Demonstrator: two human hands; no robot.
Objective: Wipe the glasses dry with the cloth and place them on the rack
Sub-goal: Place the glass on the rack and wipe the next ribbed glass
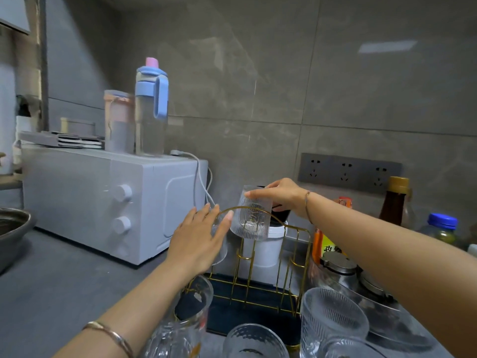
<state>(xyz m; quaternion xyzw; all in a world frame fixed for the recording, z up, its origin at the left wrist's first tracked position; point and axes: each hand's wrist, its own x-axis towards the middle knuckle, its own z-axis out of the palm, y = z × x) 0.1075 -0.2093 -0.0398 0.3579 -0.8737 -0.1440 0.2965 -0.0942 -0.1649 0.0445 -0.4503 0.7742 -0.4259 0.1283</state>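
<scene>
Head view: right hand (pixel 280 196) fingers grasp a clear ribbed glass (pixel 251 215) over the gold wire rack (pixel 247 316), left hand (pixel 198 241) straight-fingered against a second ribbed glass (pixel 220 244), with several foreground glasses (pixel 333 316) on the grey surface (pixel 77 280) left to do.

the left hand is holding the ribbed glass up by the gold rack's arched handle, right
Not quite. The head view shows the right hand, not the left, holding the ribbed glass up by the gold rack's arched handle. The left hand is open, fingers straight, against a second glass.
</scene>
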